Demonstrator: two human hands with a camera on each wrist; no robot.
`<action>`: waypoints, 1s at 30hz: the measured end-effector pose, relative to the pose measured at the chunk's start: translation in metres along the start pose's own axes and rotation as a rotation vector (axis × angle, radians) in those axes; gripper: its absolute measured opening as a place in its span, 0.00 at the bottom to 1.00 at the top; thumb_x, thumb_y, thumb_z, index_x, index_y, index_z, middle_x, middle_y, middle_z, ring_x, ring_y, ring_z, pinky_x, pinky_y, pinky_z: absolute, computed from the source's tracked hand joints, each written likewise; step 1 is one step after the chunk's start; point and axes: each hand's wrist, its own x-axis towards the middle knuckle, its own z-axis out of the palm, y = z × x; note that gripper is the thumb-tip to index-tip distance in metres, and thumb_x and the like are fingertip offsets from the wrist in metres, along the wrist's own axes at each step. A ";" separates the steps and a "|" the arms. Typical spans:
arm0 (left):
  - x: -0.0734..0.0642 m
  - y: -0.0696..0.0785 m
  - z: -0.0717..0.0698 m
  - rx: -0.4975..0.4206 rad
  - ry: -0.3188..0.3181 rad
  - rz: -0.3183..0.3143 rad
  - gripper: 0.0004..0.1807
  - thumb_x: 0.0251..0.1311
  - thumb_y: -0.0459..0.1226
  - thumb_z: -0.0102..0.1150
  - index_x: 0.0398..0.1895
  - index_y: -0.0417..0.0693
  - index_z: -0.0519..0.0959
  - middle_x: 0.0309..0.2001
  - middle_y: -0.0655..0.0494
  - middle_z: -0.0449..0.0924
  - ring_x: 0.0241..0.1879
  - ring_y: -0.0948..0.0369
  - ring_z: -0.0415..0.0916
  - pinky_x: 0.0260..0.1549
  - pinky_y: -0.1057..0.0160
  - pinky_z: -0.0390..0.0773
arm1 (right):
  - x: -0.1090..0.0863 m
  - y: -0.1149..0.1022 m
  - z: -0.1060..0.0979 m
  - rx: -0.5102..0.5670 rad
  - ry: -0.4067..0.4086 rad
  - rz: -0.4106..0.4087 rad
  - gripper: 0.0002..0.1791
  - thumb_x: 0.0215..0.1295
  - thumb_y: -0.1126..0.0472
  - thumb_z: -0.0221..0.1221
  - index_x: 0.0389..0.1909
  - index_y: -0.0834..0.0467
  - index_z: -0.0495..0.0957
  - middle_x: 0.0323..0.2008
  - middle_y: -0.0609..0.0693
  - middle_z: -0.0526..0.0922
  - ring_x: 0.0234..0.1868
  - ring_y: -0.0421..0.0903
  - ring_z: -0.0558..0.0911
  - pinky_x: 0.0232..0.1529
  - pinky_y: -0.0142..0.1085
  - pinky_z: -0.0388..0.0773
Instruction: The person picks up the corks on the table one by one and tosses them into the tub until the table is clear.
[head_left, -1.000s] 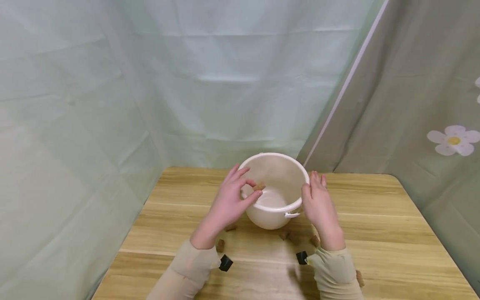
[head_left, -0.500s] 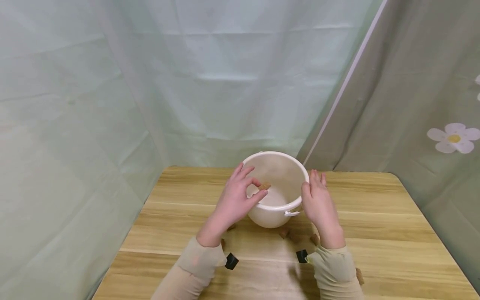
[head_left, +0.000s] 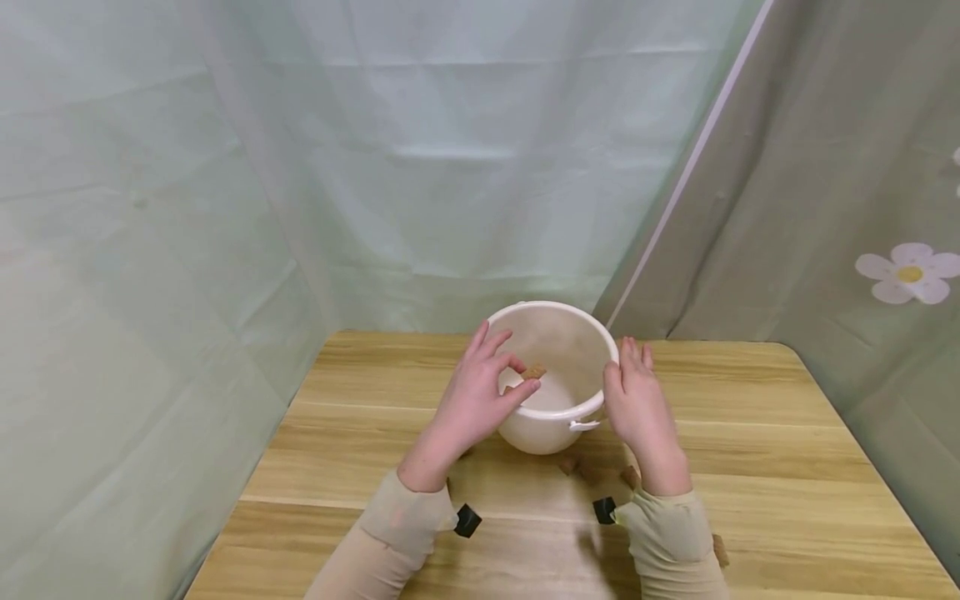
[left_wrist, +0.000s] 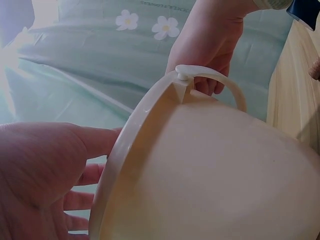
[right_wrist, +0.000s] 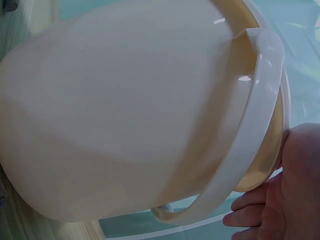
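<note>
A cream plastic bucket (head_left: 542,432) stands on the wooden table with its mouth tipped toward the head camera. My left hand (head_left: 472,400) is over its left rim, pinching a small brown chunk (head_left: 534,372) between thumb and index finger above the opening; the other fingers are spread. The left wrist view hides that chunk behind the rim. On the right side, my right hand (head_left: 637,408) grips the bucket's rim, its thumb at the edge and its fingers beyond it. The bucket's handle (right_wrist: 252,120) hangs along the outside wall in the right wrist view.
Several brown chunks (head_left: 569,467) lie on the wooden table (head_left: 780,467) in front of the bucket and near the sleeves. Another brown chunk (head_left: 720,550) is beside the right sleeve. Pale green curtains (head_left: 465,167) hang behind and at both sides of the table.
My left hand has moved slightly right, carrying the brown chunk farther over the bucket's opening. My right hand keeps its grip on the rim.
</note>
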 end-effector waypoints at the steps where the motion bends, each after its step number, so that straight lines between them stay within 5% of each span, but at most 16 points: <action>1: 0.000 0.000 0.000 0.002 0.002 0.005 0.13 0.65 0.47 0.76 0.36 0.47 0.88 0.74 0.39 0.72 0.81 0.34 0.50 0.77 0.34 0.60 | 0.000 0.000 0.000 0.002 -0.001 0.000 0.38 0.86 0.48 0.33 0.83 0.71 0.51 0.83 0.66 0.50 0.85 0.66 0.42 0.83 0.61 0.44; 30: -0.006 0.003 -0.004 -0.027 0.015 -0.011 0.12 0.66 0.47 0.75 0.40 0.50 0.88 0.75 0.41 0.72 0.83 0.37 0.47 0.78 0.34 0.57 | 0.000 -0.001 0.000 0.001 -0.008 0.002 0.38 0.86 0.48 0.33 0.83 0.71 0.51 0.83 0.66 0.50 0.85 0.65 0.42 0.83 0.61 0.44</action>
